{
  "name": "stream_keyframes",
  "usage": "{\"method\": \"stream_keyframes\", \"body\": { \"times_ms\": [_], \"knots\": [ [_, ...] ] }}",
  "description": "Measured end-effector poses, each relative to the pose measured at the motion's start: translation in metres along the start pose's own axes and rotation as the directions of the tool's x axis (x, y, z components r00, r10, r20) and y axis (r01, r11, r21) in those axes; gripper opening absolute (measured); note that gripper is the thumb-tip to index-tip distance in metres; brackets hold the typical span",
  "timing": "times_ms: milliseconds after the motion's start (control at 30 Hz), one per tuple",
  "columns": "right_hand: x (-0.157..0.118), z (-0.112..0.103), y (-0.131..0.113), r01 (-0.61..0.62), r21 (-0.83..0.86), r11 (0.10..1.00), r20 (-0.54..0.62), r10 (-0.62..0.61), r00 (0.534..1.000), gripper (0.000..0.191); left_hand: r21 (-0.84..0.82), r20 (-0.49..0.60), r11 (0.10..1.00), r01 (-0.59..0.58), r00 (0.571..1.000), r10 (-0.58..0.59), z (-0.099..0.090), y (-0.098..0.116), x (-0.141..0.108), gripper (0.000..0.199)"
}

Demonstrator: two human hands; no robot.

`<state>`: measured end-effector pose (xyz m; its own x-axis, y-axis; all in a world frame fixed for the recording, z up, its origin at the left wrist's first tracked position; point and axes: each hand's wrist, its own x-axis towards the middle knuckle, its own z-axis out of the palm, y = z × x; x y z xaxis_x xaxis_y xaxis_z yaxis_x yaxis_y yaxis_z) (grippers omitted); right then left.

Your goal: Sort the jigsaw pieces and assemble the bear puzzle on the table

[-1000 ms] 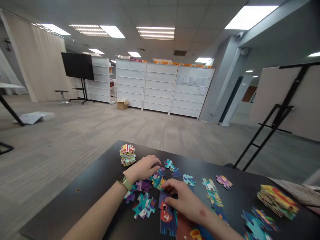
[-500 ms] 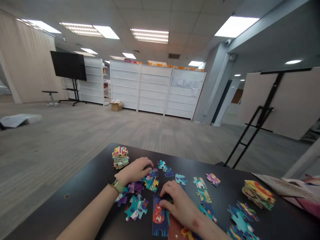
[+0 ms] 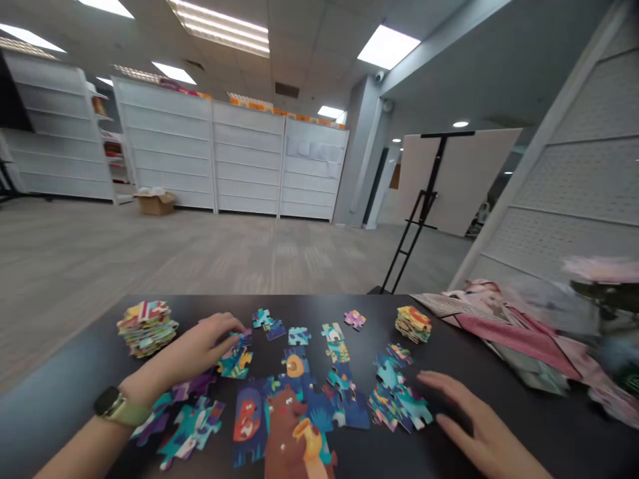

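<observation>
A partly joined puzzle with a brown bear (image 3: 287, 426) lies on the black table (image 3: 164, 382) in front of me. My left hand (image 3: 204, 342), a watch at its wrist, rests by a joined blue and yellow piece group (image 3: 235, 359); its fingertips touch or cover the group's upper edge, and the fingers are partly spread. My right hand (image 3: 466, 422) is held over the table at the right with thumb and fingers apart, nothing between them, just right of a teal piece cluster (image 3: 394, 392). More teal and purple pieces (image 3: 192, 429) lie below my left wrist.
Stacks of pieces stand at the back left (image 3: 147, 327) and back right (image 3: 413, 324). Smaller pieces, one a purple piece (image 3: 355, 320), lie along the far side. Pink cloth and plastic (image 3: 519, 332) cover the right edge. Beyond are an easel board (image 3: 459, 179) and white shelves (image 3: 244, 159).
My right hand has left the bear puzzle and moved right, uncovering it. My left hand remains by the blue and yellow group. The view has turned to the right.
</observation>
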<state>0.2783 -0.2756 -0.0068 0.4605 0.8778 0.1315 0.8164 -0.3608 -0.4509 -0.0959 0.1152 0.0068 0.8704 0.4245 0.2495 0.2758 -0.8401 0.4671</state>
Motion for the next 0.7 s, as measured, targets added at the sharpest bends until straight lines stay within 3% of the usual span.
{"method": "stream_keyframes", "body": {
  "times_ms": [133,300,433,600,700],
  "knots": [
    [-0.040,0.014,0.007,-0.011,-0.133,0.991,0.020,0.014,1.000,0.044,-0.033,0.078,0.997,-0.075,0.994,0.077,0.017,0.025,-0.002,0.027],
    [-0.039,0.012,0.008,-0.084,-0.144,0.986,-0.163,0.060,0.985,0.035,-0.124,0.288,0.985,-0.124,0.945,0.155,0.040,0.061,-0.008,0.073],
    [-0.024,0.012,0.010,-0.085,-0.112,0.990,-0.218,0.059,0.974,0.029,-0.159,0.373,0.986,-0.059,0.921,0.115,0.045,0.061,-0.010,0.075],
    [-0.006,0.019,-0.003,-0.105,-0.092,0.990,-0.287,0.075,0.955,0.034,-0.196,0.361,0.980,-0.041,0.926,0.111,0.044,0.055,-0.012,0.072],
    [-0.001,0.022,-0.025,-0.035,-0.120,0.992,-0.200,0.011,0.980,0.040,-0.195,0.381,0.981,-0.006,0.921,0.081,0.043,0.057,-0.011,0.072]
  ]
}}
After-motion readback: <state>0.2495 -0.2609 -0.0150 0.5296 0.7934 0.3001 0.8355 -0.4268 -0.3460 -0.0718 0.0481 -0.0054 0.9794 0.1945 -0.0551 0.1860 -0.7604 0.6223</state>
